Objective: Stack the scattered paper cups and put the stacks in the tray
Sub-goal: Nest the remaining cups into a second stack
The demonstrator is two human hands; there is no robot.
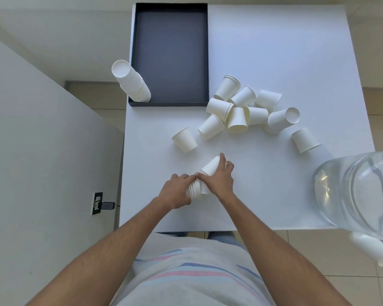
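L hand (177, 193) gripping short stack (196, 191), long axis toward tray (205, 51). R hand (221, 177) clamped on single cup (211, 167), just tray-side of stack's end, near-aligned. Next, prob: slide together.

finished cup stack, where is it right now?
In the head view the finished cup stack stands in the near-left corner of the dark tray, leaning outward over its left wall, far left of the loose cup pile.
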